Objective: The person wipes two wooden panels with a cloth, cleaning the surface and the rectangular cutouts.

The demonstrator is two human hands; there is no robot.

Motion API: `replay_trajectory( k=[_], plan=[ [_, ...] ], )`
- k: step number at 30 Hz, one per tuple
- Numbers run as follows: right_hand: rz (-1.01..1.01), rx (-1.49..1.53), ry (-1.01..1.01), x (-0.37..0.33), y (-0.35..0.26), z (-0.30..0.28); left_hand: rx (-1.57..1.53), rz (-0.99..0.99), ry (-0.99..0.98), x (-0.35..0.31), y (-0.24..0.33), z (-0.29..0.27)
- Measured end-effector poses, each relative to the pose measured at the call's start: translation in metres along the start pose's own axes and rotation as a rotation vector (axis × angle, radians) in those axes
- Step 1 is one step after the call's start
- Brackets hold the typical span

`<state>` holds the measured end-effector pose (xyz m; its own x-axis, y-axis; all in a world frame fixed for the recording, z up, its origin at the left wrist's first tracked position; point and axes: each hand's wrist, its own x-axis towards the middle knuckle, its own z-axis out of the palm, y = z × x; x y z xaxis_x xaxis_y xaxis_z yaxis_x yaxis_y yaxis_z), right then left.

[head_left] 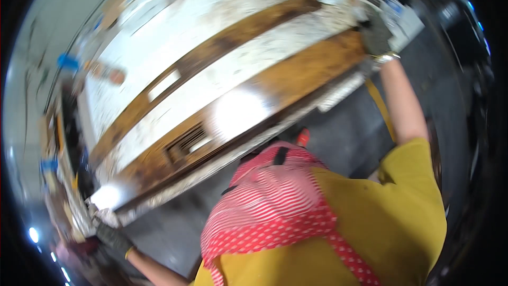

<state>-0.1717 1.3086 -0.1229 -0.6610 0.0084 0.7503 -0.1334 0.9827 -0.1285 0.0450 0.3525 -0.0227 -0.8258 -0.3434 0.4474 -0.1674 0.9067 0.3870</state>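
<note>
The near board (312, 65) and far board (238, 33) are brown with darker patches. The counter (180, 37) is white with dark smudges. The shirt (381, 212) is yellow. The apron (264, 201) is red and white, stripes and dots.

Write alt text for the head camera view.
A gloved left hand and right hand are near opposite ends of a shiny brown board on a smudged white worktable. A second brown board lies beyond it; a red-and-white apron shows below.
</note>
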Motion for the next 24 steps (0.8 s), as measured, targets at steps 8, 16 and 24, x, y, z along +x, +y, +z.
replay_trajectory(
  k=[8,16,24],
  plan=[
    [0.097,0.309,0.138,0.037,0.022,-0.060,-0.525,0.523,-0.521,0.014,0.381,0.141],
    [0.719,1.195,0.026,0.029,0.136,-0.015,-0.429,1.732,-0.731,-0.031,0.620,0.261],
    [1.046,1.869,0.170,0.023,0.115,-0.024,-0.645,2.010,-0.668,-0.075,0.796,0.359]
  ],
)
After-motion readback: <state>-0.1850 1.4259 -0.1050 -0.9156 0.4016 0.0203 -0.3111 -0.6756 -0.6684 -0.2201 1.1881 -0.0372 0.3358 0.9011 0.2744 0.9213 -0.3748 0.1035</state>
